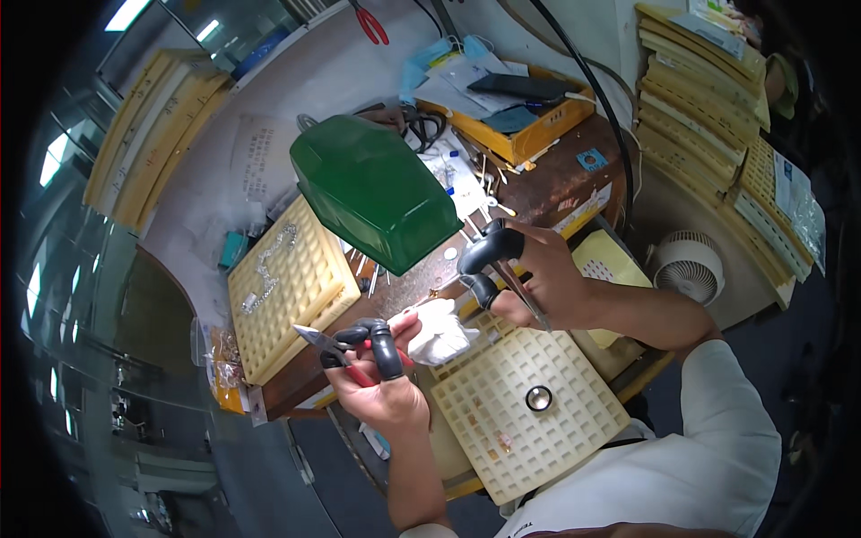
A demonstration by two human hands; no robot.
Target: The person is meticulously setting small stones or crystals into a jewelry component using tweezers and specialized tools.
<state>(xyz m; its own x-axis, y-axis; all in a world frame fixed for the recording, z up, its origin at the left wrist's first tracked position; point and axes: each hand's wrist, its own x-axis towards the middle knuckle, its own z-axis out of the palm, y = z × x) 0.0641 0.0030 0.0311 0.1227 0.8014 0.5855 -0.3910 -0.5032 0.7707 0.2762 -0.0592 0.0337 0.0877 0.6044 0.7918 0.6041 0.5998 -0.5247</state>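
My left hand (pixel 381 386) is closed round a pair of pliers (pixel 314 336) with red handles, its jaws pointing to the left. Black covers wrap some of the fingers on both hands. A crumpled white cloth (pixel 439 332) touches the fingertips of that hand; whether they grip it I cannot tell. Slim metal tweezers (pixel 525 296) are pinched in my right hand (pixel 529 269), their tips slanting down over a pale grid tray (pixel 574 386). A small black-rimmed round loupe (pixel 538 399) sits on this tray, with small copper-coloured bits near its left side.
A green lamp shade (pixel 377 188) hangs over the bench in front of my hands. Left of it, another grid tray (pixel 332 278) carries clear strips. A wooden box (pixel 529 139) holds papers and a dark phone-like object. Stacked trays (pixel 700 108) and a white fan (pixel 686 269) stand right.
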